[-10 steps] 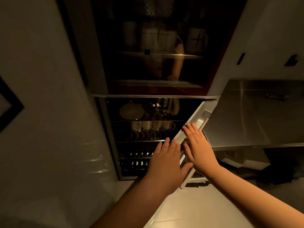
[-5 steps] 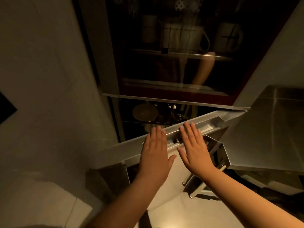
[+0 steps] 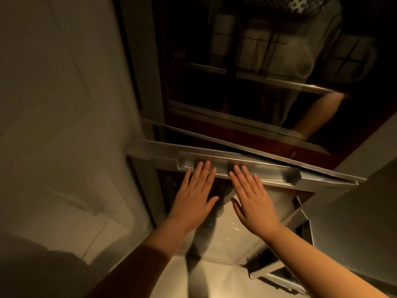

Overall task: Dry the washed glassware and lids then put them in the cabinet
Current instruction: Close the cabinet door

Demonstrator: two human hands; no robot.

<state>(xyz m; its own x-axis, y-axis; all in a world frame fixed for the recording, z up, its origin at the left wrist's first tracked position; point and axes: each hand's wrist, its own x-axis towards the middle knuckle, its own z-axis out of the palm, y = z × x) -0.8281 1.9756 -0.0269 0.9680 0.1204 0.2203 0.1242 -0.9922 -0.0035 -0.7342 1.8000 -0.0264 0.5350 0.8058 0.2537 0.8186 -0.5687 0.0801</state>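
Note:
The lower cabinet door, a glossy panel with a long steel recessed handle along its top edge, stands almost closed. My left hand lies flat on the door, its straight fingertips reaching into the handle recess. Just to its right my right hand presses flat in the same way. Only a thin dark gap shows above the door, so the cups and glassware inside are hidden.
Above the door is a dark glass-fronted upper cabinet with pale jars on a shelf and a person's reflection. A pale wall runs along the left. A steel counter juts in at the right, close to the door's edge.
Both hands have pushed the lower door from wide open to nearly closed. The shelves of cups and dishes seen a second ago are now covered.

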